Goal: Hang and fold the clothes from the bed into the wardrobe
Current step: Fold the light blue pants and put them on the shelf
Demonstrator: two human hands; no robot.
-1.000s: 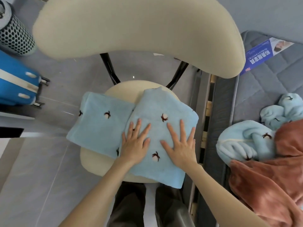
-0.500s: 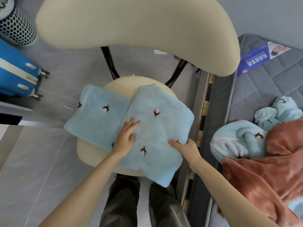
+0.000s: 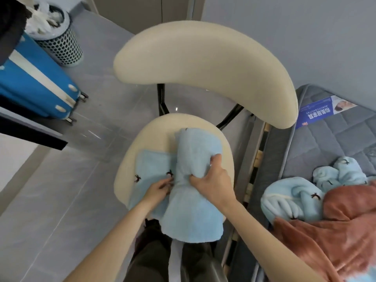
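Blue fleece garment (image 3: 193,202) lengthwise on chair (image 3: 203,64), long axis toward backrest, both hands (image 3: 211,180) gripping it.

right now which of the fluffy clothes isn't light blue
The rust-brown fleece garment heaped on the bed at the right. The piece being folded on the chair seat and the bundle beside the brown one are both light blue with small dark motifs.

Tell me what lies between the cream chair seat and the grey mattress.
In the head view, a dark gap showing the wooden bed slats separates the chair seat from the mattress. No clothing lies there.
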